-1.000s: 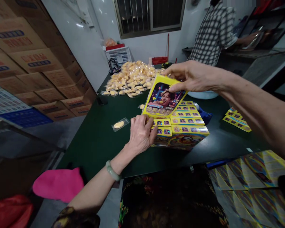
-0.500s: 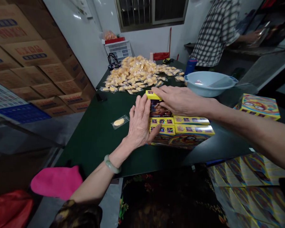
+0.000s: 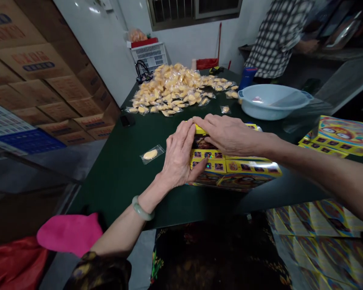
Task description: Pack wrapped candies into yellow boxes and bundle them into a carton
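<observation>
A group of yellow printed boxes [image 3: 245, 166] stands on the dark green table. My left hand [image 3: 178, 157] lies along their left side, fingers stretched out and thumb apart over the front boxes. My right hand [image 3: 230, 133] reaches across the back box [image 3: 200, 129], thumb and fingers bent around its upper edge. The fingertips of both hands nearly meet at that box's left corner. Part of the back box is hidden under my right hand. Left of my left hand lies one wrapped yellow piece [image 3: 150, 154] in a clear packet.
A heap of wrapped yellow pieces [image 3: 175, 86] covers the table's far end. A light blue basin [image 3: 275, 102] and more yellow boxes [image 3: 345, 133] are to the right. Packed boxes [image 3: 326, 241] sit below the table edge. A person in a checked shirt [image 3: 269, 36] stands behind.
My right hand has shifted slightly down and right over the back box, whose dark picture shows less. The view has turned a little. My left hand keeps its place against the boxes.
</observation>
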### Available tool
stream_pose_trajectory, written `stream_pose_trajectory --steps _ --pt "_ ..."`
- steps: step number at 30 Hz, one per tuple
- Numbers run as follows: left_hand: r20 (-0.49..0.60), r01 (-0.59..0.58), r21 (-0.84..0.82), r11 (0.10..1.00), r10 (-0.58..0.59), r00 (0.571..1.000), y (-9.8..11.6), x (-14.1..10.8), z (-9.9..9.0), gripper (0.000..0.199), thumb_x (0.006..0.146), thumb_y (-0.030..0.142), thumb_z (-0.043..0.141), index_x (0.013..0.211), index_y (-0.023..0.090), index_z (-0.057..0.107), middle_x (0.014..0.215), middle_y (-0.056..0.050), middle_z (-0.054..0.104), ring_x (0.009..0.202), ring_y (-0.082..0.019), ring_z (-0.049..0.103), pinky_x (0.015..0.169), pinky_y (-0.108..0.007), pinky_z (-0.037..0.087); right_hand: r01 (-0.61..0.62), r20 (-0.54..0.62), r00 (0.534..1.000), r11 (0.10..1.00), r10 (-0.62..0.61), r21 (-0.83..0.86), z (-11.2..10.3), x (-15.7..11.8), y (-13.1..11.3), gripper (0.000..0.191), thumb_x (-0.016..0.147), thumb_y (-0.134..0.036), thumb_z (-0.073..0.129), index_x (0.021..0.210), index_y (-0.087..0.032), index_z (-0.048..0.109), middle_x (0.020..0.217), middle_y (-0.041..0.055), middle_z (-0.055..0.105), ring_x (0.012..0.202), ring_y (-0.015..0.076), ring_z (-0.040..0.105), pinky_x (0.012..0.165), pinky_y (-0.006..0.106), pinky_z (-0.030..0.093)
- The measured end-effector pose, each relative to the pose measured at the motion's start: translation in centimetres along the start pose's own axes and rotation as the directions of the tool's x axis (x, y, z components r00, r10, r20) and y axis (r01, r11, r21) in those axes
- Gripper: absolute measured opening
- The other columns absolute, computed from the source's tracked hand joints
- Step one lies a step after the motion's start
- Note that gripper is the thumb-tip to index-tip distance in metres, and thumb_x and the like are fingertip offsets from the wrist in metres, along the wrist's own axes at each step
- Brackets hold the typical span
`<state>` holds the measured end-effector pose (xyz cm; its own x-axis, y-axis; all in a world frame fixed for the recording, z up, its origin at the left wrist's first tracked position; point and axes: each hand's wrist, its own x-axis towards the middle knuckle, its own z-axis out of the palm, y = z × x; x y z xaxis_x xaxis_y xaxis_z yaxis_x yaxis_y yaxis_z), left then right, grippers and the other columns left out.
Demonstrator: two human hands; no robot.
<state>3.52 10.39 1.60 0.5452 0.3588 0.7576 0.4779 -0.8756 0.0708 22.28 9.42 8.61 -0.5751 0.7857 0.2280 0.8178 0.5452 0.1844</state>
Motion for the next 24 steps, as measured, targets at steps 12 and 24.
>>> stream_pose_trajectory --steps 12,24 --pt "-0.015 0.388 -0.339 0.857 -0.417 0.909 -0.1 -0.4 1.3 0.104 0.075 0.056 0.066 0.149 0.023 0.002 0.154 -0.021 0.018 0.138 -0.037 0.030 0.106 -0.055 0.034 0.083 -0.503 0.847 0.891 0.173 0.446 -10.6 0.0 3.5 0.028 0.075 -0.017 0.066 0.103 -0.021 0.062 0.095 -0.0009 0.060 0.087 0.0167 0.059 0.078 0.034 0.049" --pt "-0.215 0.218 -0.806 0.550 -0.616 0.758 0.4 4.1 -3.5 0.037 0.074 0.040 0.074 0.103 0.019 0.065 0.103 -0.006 0.070 0.090 -0.018 0.068 0.081 -0.028 0.056 0.181 -0.340 0.722 0.310 0.602 0.933 0.6 -2.9 -0.8 0.032 0.087 -0.036 0.054 0.115 -0.024 0.043 0.113 0.0081 0.062 0.102 0.0219 0.063 0.086 0.044 0.055"
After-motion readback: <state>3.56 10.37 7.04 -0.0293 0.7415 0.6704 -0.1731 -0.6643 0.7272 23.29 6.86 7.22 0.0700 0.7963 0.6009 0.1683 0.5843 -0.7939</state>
